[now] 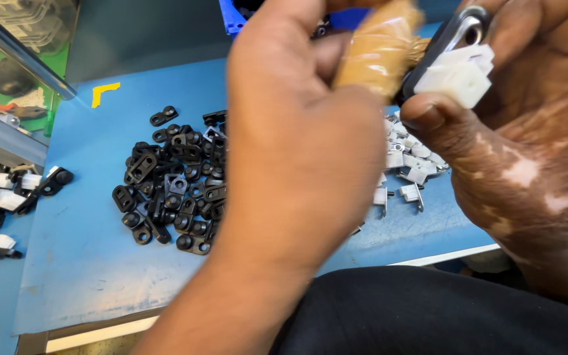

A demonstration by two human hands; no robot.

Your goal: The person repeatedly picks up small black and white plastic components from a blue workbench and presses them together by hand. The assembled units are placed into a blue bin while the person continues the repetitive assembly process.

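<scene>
Fingers of the right hand point(527, 131) pinch a white plastic block point(458, 75) against a black metal bracket point(445, 39) at one o'clock, steadying both. At centre, the left hand point(304, 131) grips a tape-wrapped tool handle point(379, 46), angled toward the joint. Black brackets point(172, 184) lie heaped at nine o'clock on the blue mat point(80, 236).

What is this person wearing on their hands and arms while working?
Both hands are bare: no gloves, rings or watch show. The left hand and its forearm are uncovered, with no sleeve in view. One finger has tan tape wrapped round it. The right hand is bare too; its wrist is out of frame.
</scene>
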